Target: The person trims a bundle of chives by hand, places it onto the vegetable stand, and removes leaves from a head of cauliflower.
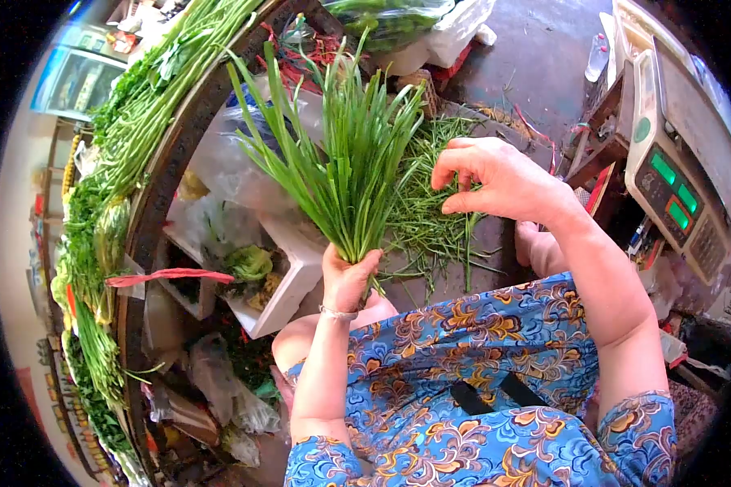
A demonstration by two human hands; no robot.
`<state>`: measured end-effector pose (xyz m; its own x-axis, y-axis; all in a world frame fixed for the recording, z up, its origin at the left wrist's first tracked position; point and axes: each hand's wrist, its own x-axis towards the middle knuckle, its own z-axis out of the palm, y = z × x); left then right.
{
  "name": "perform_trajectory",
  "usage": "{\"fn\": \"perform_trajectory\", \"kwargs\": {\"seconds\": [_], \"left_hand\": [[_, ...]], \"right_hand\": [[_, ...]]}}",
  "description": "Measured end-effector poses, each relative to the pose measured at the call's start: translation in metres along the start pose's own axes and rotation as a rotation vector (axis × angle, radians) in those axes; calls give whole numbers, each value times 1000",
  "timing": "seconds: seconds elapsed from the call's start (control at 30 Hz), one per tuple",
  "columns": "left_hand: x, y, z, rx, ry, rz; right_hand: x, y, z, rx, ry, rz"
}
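My left hand (352, 278) is wrapped round the lower end of a bunch of garlic chives (345, 166), whose flat green leaves fan upward and away from me. To the right, my right hand (495, 177) hovers in the air with its fingers bent and the thumb apart from them; nothing shows between them. Beneath and beyond it, a heap of loose green trimmings (434, 211) lies spread over the floor. The cut ends of the bunch are mostly hidden by my left hand.
On the left curves a stall counter (166, 154) loaded with long-stemmed greens (158, 105). Below it are a white foam box (288, 276) and plastic bags (227, 390). A digital scale (682, 162) with lit green displays stands at right. A plastic bottle (598, 57) lies at upper right.
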<state>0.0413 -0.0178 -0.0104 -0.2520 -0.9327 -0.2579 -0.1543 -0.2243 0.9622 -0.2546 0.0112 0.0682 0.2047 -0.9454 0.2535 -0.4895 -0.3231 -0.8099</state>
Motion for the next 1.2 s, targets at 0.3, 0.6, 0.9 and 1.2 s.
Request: {"fn": "perform_trajectory", "kwargs": {"seconds": [0.3, 0.6, 0.9, 1.2], "left_hand": [[-1, 5, 7, -55, -65, 5], [-13, 46, 21, -171, -341, 60], [3, 18, 36, 733, 81, 448], [-7, 43, 63, 859, 132, 301]], "right_hand": [[1, 1, 18, -107, -559, 240], [19, 16, 68, 924, -446, 230], [32, -4, 109, 1256, 62, 206], [42, -3, 107, 1414, 241, 316]]}}
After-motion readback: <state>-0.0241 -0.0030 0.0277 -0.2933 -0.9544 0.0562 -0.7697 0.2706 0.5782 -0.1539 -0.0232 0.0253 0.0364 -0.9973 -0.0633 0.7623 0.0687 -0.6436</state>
